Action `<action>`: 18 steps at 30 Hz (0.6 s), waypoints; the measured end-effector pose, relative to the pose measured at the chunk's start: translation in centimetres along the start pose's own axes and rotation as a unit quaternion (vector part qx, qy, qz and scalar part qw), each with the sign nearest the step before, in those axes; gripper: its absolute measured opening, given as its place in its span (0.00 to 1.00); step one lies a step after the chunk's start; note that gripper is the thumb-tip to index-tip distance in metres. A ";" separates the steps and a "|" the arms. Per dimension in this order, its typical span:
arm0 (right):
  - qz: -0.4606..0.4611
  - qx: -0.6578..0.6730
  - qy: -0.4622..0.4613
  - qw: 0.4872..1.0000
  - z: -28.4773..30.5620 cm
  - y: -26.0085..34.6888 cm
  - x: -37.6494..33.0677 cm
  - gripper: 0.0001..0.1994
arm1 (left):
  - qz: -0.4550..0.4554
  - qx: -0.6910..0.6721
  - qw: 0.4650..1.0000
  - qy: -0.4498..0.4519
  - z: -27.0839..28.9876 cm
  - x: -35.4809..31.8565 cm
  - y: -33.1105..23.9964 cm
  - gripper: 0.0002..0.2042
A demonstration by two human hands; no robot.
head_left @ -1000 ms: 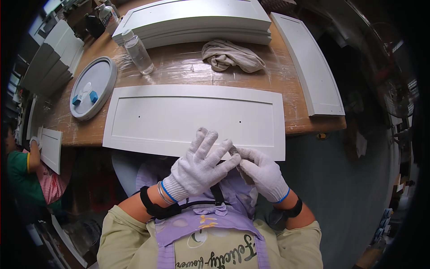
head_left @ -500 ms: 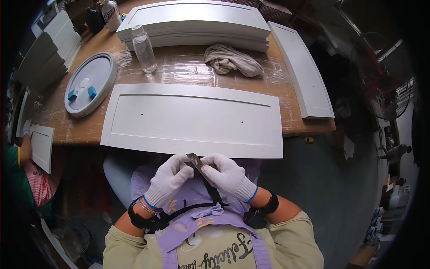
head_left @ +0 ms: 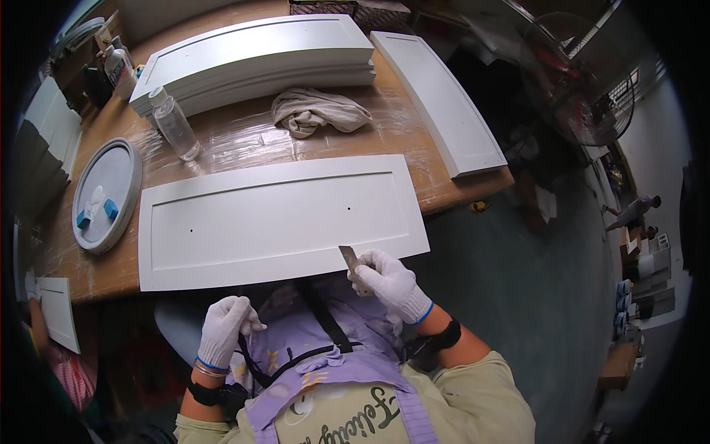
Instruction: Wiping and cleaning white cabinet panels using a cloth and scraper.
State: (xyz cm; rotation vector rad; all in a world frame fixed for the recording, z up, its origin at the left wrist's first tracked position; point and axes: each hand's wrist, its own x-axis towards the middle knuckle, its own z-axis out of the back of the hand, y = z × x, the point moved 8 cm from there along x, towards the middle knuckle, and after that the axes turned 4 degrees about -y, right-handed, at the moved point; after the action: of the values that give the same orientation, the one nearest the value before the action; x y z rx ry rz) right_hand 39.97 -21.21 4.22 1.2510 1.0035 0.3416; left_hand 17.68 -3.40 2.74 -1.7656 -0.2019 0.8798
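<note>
A long white cabinet panel (head_left: 281,222) with a recessed centre and two small holes lies flat on the wooden table (head_left: 244,144) in front of me. My right hand (head_left: 392,283), in a white glove, grips a small flat metal scraper (head_left: 349,259) whose blade points up at the panel's near edge. Below the table edge, my gloved left hand (head_left: 225,331) hangs over my lap with its fingers curled beside a black apron strap. It touches no panel.
Behind the panel lie a crumpled beige cloth (head_left: 318,111), a clear plastic bottle (head_left: 174,122) and a stack of white panels (head_left: 259,55). A round grey lid (head_left: 107,194) sits at the left, another white panel (head_left: 444,103) at the right. A standing fan (head_left: 584,81) is beyond the table.
My hands were together over my lap. They have separated: the right one rose to the panel's near edge with the scraper, the left one dropped toward my lap.
</note>
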 end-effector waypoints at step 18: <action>0.016 0.276 -0.206 0.939 11.9 -1.9 2.9 0.05 | 0.008 -0.387 0.922 -0.027 2.0 4.1 1.7 0.23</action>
State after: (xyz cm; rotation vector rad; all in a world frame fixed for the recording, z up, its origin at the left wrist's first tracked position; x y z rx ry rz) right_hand 50.28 -27.20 1.00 1.7565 0.7316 -0.1964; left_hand 18.80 -0.39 -0.91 -2.4705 -0.6409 0.9282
